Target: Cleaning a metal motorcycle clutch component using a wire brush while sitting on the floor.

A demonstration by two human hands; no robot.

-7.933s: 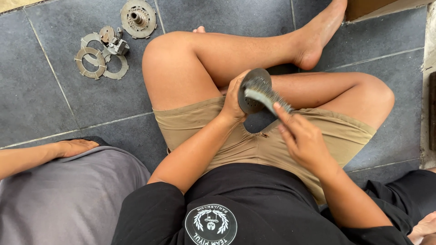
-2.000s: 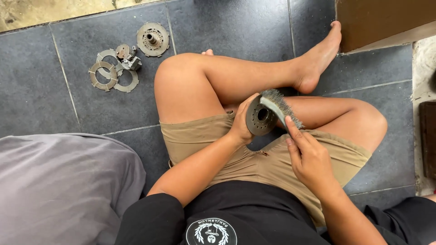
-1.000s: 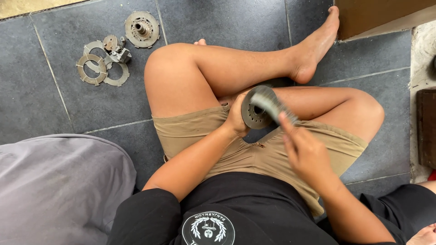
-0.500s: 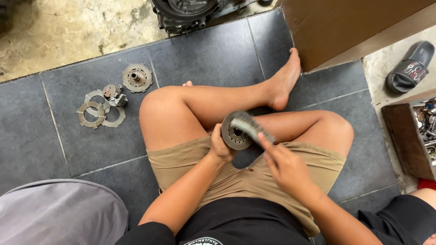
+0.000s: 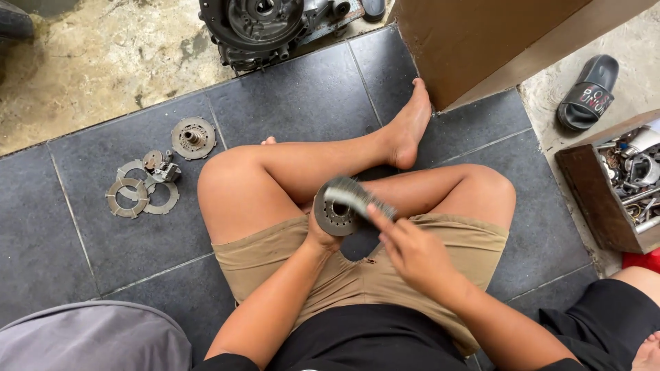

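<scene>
Hands meet over the lap of a person sitting cross-legged on a tiled floor (image 5: pixel 295 103). The left hand (image 5: pixel 320 237) holds in its closed grip a round metal clutch drum (image 5: pixel 335 213), gripped from below. The right hand (image 5: pixel 412 251) pinches a wire brush (image 5: pixel 357 196), whose bristles lie on the drum's upper rim. Far left of the left grip, clutch plates (image 5: pixel 141 194) and a toothed disc (image 5: pixel 193 137) lie on the floor.

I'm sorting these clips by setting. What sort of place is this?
Probably a small, informal engine repair spot, worked on the floor. An engine casing sits at the tile edge, clutch-like discs and rings lie on the tiles, and a wooden box of metal parts stands nearby.
</scene>
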